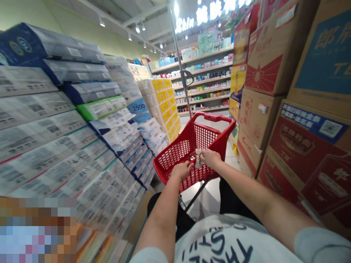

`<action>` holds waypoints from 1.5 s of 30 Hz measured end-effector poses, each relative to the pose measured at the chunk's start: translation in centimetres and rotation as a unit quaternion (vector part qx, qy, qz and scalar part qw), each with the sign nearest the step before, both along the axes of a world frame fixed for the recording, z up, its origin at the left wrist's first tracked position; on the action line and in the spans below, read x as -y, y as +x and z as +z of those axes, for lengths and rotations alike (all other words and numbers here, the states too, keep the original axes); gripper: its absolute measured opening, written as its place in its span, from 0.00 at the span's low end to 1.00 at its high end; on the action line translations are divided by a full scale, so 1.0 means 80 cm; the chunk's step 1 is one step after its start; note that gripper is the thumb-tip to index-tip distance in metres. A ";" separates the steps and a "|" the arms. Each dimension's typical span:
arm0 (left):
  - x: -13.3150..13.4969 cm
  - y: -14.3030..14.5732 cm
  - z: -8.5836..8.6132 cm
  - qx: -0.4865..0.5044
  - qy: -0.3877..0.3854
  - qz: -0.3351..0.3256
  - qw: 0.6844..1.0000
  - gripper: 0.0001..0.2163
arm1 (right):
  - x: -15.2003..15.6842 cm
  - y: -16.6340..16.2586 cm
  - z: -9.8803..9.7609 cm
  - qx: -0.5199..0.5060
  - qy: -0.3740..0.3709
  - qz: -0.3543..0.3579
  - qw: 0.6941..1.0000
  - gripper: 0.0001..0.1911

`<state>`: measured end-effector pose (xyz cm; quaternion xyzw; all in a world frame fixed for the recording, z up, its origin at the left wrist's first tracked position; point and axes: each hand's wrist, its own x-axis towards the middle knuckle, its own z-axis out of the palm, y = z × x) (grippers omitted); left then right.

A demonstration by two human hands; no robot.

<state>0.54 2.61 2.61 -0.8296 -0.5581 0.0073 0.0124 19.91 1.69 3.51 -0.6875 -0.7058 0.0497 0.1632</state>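
Observation:
A red plastic shopping cart (175, 151) with a perforated basket stands right in front of me, tilted in the view. At its near side, my right hand (211, 159) pinches a small crumpled whitish wad (199, 157), which looks like cloth or tissue; its exact kind is unclear. To the left of the wad, my left hand (181, 171) is at the basket's near rim, thumb apart from the fingers. Nothing shows in it, and part of its fingers is hidden. The cart's red handle (214, 117) rises at the far side of the basket.
Packs of tissue paper (55, 124) are stacked high along the left. Cardboard cartons (263, 113) rise close on the right. Yellow-and-white packs (164, 106) stand beyond the cart, near a metal pole (178, 54). Product shelves (205, 80) line the back.

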 end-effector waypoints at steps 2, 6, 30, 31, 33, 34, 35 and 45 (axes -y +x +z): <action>-0.004 0.005 0.000 0.001 0.003 0.007 1.000 0.26 | -0.002 0.003 0.004 -0.002 -0.011 -0.007 1.000 0.21; -0.014 0.012 0.000 -0.001 0.003 0.013 1.000 0.26 | -0.006 0.004 0.009 -0.001 -0.023 -0.013 1.000 0.22; -0.038 0.000 0.005 -0.015 -0.026 0.144 0.989 0.27 | 0.003 -0.073 0.009 -0.006 0.014 0.066 0.998 0.18; -0.034 0.000 0.002 -0.019 -0.015 0.141 0.990 0.27 | 0.004 -0.067 0.012 -0.004 0.014 0.065 0.998 0.18; -0.026 -0.003 0.000 -0.028 -0.008 0.128 0.991 0.25 | 0.005 -0.053 0.018 -0.003 0.012 0.045 0.999 0.17; -0.023 -0.004 0.000 -0.033 -0.006 0.124 0.992 0.24 | 0.004 -0.045 0.020 -0.004 0.010 0.029 1.000 0.17; -0.021 -0.005 0.001 -0.038 -0.004 0.125 0.991 0.24 | 0.004 -0.039 0.022 -0.006 0.009 0.014 1.000 0.17; -0.015 0.015 0.003 -0.020 -0.010 0.156 0.987 0.21 | 0.013 -0.065 0.022 -0.010 -0.015 0.035 0.999 0.17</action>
